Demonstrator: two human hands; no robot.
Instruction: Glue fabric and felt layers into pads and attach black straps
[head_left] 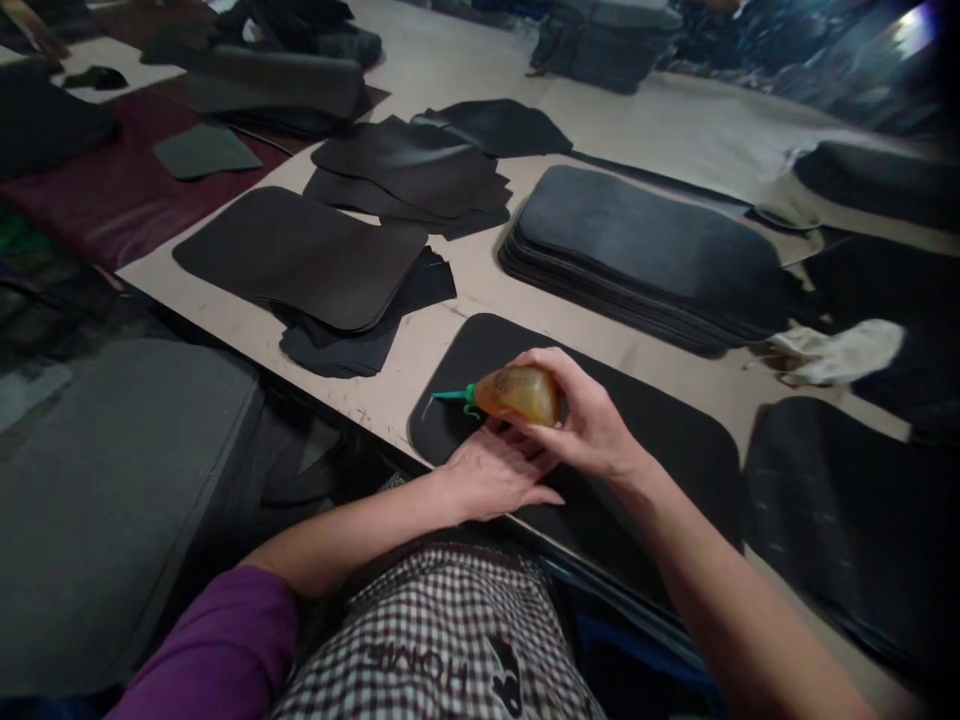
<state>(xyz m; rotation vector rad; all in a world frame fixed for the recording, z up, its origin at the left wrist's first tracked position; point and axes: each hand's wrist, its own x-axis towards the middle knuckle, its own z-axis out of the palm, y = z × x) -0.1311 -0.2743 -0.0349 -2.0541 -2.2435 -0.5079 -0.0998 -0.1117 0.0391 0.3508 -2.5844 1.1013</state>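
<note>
My right hand [589,415] is wrapped round a bottle [521,394] of amber liquid, tilted on its side. Its green nozzle [452,395] points left, over the left end of a dark rounded panel [660,430] lying on the table. A thin pale line shows on the panel by the nozzle tip. Below the bottle, my left hand [501,472] lies palm up with its fingers spread, partly hidden by the bottle and right hand; nothing is seen in its palm.
Dark panels are stacked on the table [480,285] behind [645,240] and at the back left [300,250]. A white cloth [847,352] and another dark panel [832,500] are at right. At the top left edge, part of another person's hand [41,32] shows.
</note>
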